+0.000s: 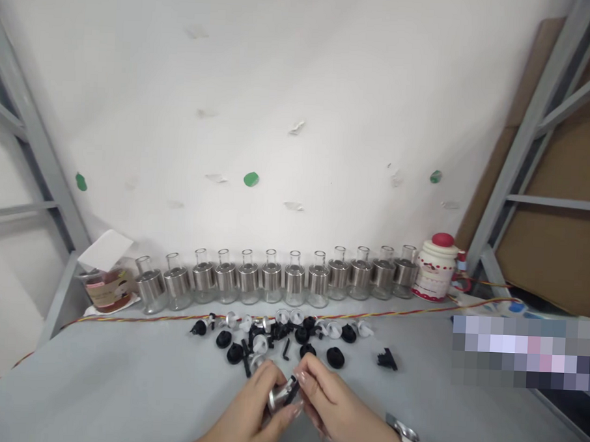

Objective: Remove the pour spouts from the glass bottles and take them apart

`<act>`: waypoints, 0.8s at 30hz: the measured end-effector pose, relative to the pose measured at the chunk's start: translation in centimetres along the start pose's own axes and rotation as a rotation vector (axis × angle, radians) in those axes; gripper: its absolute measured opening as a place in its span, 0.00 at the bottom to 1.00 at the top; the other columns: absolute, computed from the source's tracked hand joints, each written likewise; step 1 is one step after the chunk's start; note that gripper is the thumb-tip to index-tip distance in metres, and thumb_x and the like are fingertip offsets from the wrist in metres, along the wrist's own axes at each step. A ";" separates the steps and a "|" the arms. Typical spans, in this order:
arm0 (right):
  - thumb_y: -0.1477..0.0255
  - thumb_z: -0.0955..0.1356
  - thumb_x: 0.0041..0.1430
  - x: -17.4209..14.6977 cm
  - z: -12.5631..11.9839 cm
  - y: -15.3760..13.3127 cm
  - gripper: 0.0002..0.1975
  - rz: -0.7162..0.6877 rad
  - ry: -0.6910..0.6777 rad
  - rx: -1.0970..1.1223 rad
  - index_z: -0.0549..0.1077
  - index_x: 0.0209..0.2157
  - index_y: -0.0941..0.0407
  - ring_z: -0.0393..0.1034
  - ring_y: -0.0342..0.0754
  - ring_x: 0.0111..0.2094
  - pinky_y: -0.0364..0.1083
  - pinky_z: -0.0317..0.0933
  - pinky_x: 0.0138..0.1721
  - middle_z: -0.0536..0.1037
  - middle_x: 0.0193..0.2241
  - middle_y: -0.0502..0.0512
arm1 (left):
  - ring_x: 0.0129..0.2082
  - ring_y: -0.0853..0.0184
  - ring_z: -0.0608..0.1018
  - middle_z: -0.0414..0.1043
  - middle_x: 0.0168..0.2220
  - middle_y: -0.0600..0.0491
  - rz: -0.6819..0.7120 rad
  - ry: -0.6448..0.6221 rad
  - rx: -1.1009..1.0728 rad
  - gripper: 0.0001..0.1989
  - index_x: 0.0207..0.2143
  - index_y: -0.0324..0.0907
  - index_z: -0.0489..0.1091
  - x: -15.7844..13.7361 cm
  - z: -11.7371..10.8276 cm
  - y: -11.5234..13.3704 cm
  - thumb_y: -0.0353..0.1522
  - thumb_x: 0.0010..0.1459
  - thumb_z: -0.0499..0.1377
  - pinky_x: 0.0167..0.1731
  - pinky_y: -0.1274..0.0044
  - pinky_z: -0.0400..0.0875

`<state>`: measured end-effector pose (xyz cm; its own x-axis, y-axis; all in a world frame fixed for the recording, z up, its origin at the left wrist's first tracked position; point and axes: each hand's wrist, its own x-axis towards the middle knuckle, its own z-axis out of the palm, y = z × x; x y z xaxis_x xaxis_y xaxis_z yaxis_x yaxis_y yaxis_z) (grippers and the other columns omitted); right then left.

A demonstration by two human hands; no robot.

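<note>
My left hand point(248, 408) is closed around a small silver metal cap-like piece point(276, 397), low in the middle of the view. A narrow black plastic part point(292, 391) sits at its right side. The fingers of my right hand point(340, 409) are pinched together at the upper end of that black part. Just beyond my hands lies a loose pile of black round stoppers point(335, 357), clear plastic discs with stems point(260, 343) and small black levers point(286, 349). My fingers partly hide the silver piece.
A row of glass bottles point(271, 278) with silver bands stands along the wall. A red-lidded jar point(435, 269) is at their right, a brown-labelled container point(109, 291) at their left. A twisted red-yellow cord point(173, 317) crosses the grey table point(136, 383). One black piece point(387, 359) lies apart.
</note>
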<state>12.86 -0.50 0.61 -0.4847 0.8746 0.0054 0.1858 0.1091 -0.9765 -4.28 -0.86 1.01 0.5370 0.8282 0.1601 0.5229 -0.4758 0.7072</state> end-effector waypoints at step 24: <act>0.59 0.51 0.61 -0.2 0.2 -0.3 0.16 -0.100 0.056 -0.208 0.58 0.29 0.54 0.52 0.38 0.16 0.39 0.46 0.19 0.57 0.14 0.41 | 0.27 0.70 0.63 0.57 0.28 0.55 0.163 0.062 0.067 0.05 0.30 0.42 0.54 -0.3 0.1 -0.4 0.33 0.57 0.47 0.28 0.80 0.58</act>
<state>12.74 -0.81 0.89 -0.4621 0.8790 0.1179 0.3139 0.2864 -0.9052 -4.57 -0.92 0.64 0.5777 0.7542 0.3122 0.4766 -0.6222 0.6211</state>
